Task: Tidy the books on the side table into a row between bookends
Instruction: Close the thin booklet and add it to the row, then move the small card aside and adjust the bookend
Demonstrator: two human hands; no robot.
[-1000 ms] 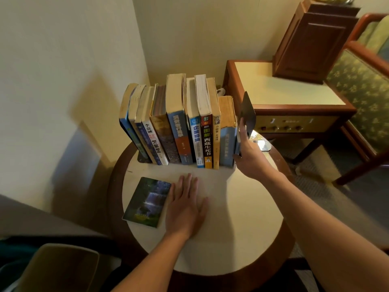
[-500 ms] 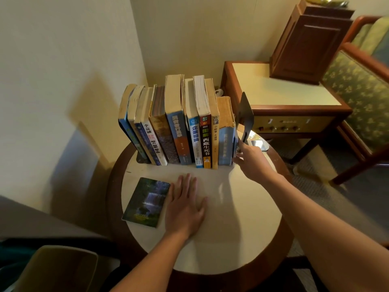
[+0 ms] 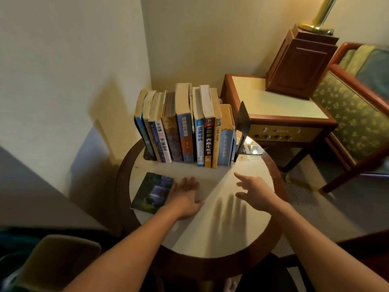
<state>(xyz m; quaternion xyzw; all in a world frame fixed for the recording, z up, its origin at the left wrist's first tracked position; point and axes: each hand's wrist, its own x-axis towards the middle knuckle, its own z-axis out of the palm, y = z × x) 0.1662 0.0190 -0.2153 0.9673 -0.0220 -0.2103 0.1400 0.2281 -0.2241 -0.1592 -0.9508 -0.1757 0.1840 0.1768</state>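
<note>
Several books (image 3: 185, 127) stand upright in a row at the back of the round side table (image 3: 223, 234). A dark metal bookend (image 3: 243, 123) stands against the row's right end; another dark bookend (image 3: 148, 155) shows only as a base at the left end. One book with a dark waterfall cover (image 3: 152, 192) lies flat at the table's front left. My left hand (image 3: 185, 197) rests flat on the tabletop, its fingers touching that book's right edge. My right hand (image 3: 255, 191) hovers above the table with fingers spread, holding nothing.
A square wooden side table (image 3: 271, 102) with a dark wooden box (image 3: 299, 64) and a brass lamp base stands behind on the right. A green upholstered armchair (image 3: 353, 114) is at far right. Walls close in the left and back. A chair back (image 3: 61, 260) is at lower left.
My right hand has let go of the right bookend and drawn back toward me over the table. My left hand has slid left to the flat book's edge.
</note>
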